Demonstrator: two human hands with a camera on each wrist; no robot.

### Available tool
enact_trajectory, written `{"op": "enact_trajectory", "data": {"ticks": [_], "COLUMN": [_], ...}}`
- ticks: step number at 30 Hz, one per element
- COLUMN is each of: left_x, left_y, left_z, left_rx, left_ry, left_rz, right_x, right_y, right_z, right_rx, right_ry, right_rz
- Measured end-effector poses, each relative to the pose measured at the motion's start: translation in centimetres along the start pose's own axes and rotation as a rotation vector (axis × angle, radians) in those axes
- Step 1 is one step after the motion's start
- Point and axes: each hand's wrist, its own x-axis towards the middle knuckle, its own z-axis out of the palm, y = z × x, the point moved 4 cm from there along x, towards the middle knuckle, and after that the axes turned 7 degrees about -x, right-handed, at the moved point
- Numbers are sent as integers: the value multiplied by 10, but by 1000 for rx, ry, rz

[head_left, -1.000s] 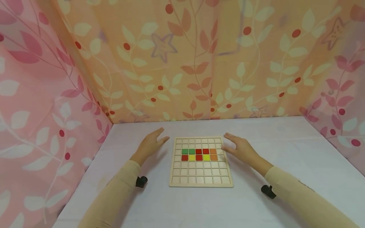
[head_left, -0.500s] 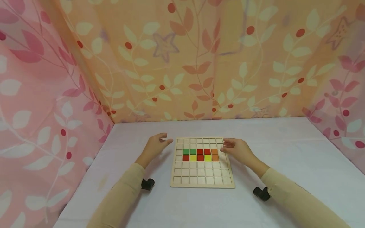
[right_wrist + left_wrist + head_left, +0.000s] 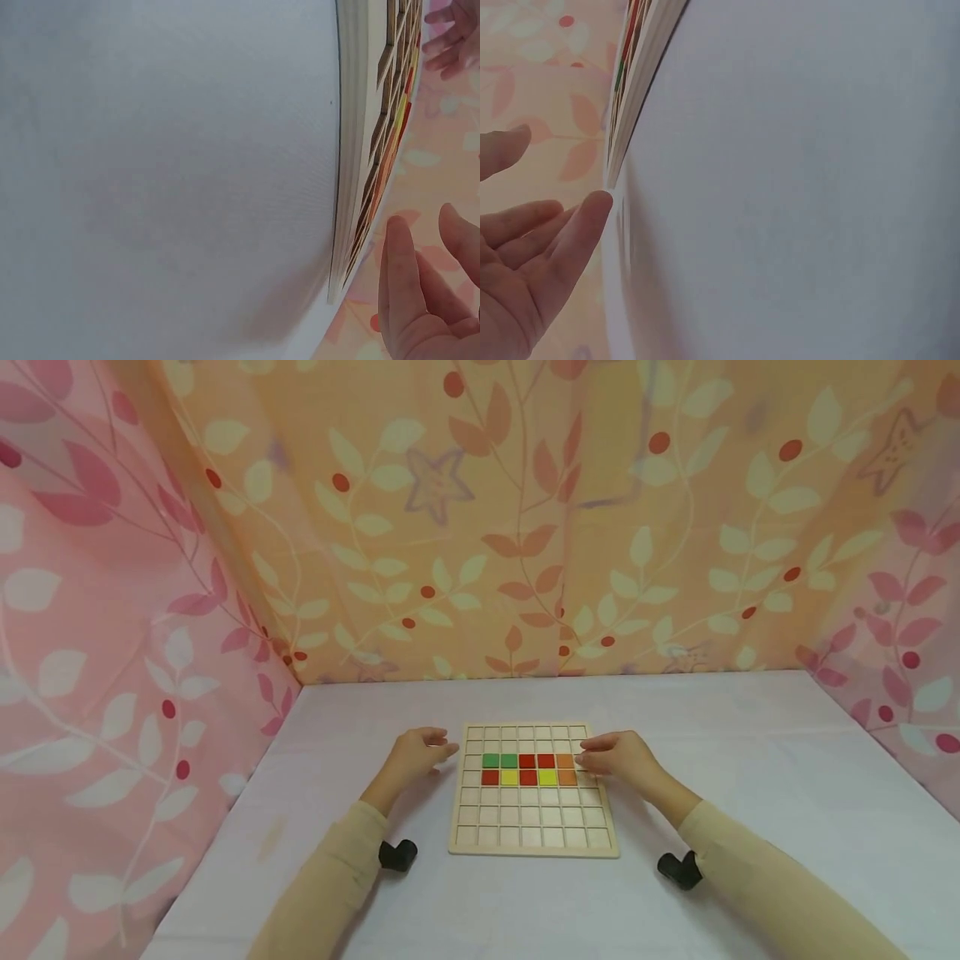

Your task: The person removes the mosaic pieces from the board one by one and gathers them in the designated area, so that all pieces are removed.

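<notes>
A square wooden grid board (image 3: 530,816) lies flat on the table in the head view. Two rows of coloured tiles sit in its cells: green tiles (image 3: 499,761), red tiles (image 3: 527,777), yellow tiles (image 3: 547,777) and orange tiles (image 3: 566,777). My left hand (image 3: 415,758) is beside the board's left edge, holding nothing; in the left wrist view its fingers (image 3: 577,244) are spread near the board's side. Over the right edge hovers my right hand (image 3: 628,762), its fingertips close to the orange tiles. The right wrist view shows it holding nothing, apart from the board.
A white cloth covers the table (image 3: 540,910). Behind it hangs an orange patterned curtain (image 3: 480,568), with pink patterned cloth (image 3: 97,693) on the left and right sides. Black wrist-worn devices (image 3: 398,856) stick out below both sleeves.
Both hands have come lower and nearer to the board, the left moving right and the right moving slightly left. Their fingers have drawn closer together. The tiles stay in the same cells.
</notes>
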Motion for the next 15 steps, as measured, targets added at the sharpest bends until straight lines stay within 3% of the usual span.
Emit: {"op": "enact_trajectory", "data": {"ticks": [8,15], "left_x": [0,0], "left_y": [-3,-6], "left_z": [9,15], "left_rx": [-42,-131], "left_ry": [-15,-35], "left_rz": [-90,-159], "right_x": [5,8], "right_y": [-2,-2], "right_z": [6,7], "right_rx": [39,57], "right_ry": [-9,-33], "right_rz": [26,54]}}
